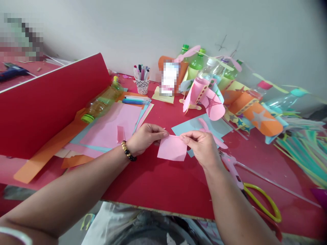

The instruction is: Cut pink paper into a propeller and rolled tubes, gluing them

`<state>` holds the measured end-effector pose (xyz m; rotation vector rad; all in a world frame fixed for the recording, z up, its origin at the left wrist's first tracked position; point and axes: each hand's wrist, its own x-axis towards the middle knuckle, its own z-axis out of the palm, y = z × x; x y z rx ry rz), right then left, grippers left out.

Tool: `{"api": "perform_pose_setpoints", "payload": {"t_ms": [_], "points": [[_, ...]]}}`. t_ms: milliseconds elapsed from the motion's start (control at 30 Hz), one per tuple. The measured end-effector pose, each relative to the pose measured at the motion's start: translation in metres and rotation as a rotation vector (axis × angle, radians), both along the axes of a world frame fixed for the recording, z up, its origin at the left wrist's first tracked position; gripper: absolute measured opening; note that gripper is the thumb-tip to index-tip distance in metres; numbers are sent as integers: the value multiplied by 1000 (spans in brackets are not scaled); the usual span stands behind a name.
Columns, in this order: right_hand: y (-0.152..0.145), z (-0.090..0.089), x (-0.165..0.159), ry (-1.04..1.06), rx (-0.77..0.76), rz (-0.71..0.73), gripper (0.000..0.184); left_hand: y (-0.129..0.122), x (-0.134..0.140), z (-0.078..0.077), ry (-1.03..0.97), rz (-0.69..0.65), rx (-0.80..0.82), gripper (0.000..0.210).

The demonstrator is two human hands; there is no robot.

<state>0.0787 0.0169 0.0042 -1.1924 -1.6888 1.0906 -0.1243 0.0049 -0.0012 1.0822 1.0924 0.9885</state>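
Note:
A small piece of pink paper [172, 149] hangs just above the red tabletop, held along its top edge. My left hand [146, 137] pinches its upper left corner between thumb and fingers. At the upper right corner my right hand [201, 144] grips it the same way. Behind my right hand lie a light blue sheet [187, 126] and a pink paper strip [217, 139]. Left of my left hand, a small folded pink piece [120, 134] rests on a large pink sheet [112, 119].
At the right are a pink glue gun [233, 166] and yellow-handled scissors [274, 204]. Bottles wrapped in coloured paper [201, 92] stand at the back right. A cup of pens [142, 83], a bottle [103, 98] and a red board [56, 105] are further left.

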Motion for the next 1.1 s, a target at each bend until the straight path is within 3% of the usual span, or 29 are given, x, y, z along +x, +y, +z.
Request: {"api": "perform_pose_setpoints", "payload": {"t_ms": [300,500,800,1100], "points": [[-4,-2,-6,4,-50,73,17,-4,3,-4,-5,-77,56,26],[-8,2,-12,-51,-21,95,13,-8,8,-7,28,-50,87,23],[-10,-1,-14,-98,95,76,9,-7,7,-7,-68,-47,-23,22],[-10,2,-14,-109,115,87,8,-7,6,-7,-113,-70,-55,22]]}}
